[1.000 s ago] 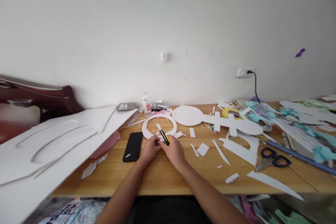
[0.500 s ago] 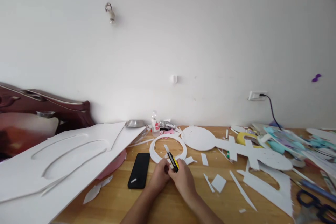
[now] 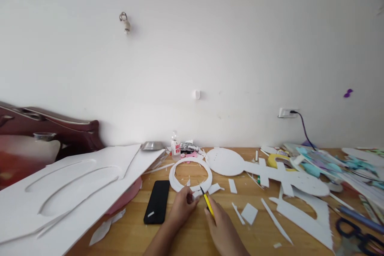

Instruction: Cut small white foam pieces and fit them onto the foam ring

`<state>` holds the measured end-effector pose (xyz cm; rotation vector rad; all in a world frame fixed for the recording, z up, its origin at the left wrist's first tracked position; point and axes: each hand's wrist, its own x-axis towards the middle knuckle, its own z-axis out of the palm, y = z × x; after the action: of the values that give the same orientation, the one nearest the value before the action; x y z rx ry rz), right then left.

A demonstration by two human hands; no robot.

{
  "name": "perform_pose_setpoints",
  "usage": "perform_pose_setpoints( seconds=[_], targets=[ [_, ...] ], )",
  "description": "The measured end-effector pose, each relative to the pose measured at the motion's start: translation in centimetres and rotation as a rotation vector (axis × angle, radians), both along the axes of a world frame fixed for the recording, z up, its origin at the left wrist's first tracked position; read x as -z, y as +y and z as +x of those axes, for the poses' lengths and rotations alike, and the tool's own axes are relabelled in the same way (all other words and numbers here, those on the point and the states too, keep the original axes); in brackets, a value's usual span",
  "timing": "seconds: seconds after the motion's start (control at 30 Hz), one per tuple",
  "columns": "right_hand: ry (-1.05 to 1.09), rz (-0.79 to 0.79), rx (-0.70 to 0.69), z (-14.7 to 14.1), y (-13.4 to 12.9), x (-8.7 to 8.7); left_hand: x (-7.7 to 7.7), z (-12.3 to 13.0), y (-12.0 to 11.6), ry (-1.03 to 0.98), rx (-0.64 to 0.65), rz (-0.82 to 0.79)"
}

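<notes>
My right hand [image 3: 222, 224] is closed around a yellow utility knife [image 3: 209, 205], its dark tip pointing up and left toward the ring. To its left, my left hand [image 3: 181, 205] has thumb and fingers pinched together at a small white foam-board piece [image 3: 196, 194]. Just beyond both hands, a white foam-board ring [image 3: 173, 173] lies flat on the wooden table [image 3: 192, 234]. Small white scraps lie around the ring's near edge. Close to the left hand is a black phone [image 3: 156, 202] with a white sliver on it.
A large white board [image 3: 75, 196] with cut curves covers the left side. Behind the ring stand a plastic bottle [image 3: 175, 147] and a metal dish [image 3: 152, 145]. To the right lie a long white cut-out [image 3: 226, 161], several offcuts and dark-handled scissors [image 3: 358, 236].
My hands have moved apart. The knife has swung from pointing away above both hands to lying lower in my right hand. A small white piece now shows at my left fingertips.
</notes>
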<state>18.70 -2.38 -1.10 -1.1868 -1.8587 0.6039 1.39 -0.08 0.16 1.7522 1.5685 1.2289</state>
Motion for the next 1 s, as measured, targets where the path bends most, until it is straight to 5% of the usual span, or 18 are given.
perform_pose_setpoints(
  seconds=[0.17,0.43,1.0],
  targets=[
    [-0.112,-0.149,-0.061,1.3,-1.3,-3.0,-0.8,0.0,-0.2,0.043,0.012,-0.027],
    [-0.200,-0.104,-0.036,1.8,-2.8,-5.8,-1.0,0.1,-0.2,0.144,0.026,0.048],
    [-0.383,-0.058,0.031,2.2,-3.0,-6.4,-0.7,0.1,0.1,0.169,0.082,0.032]
  ],
)
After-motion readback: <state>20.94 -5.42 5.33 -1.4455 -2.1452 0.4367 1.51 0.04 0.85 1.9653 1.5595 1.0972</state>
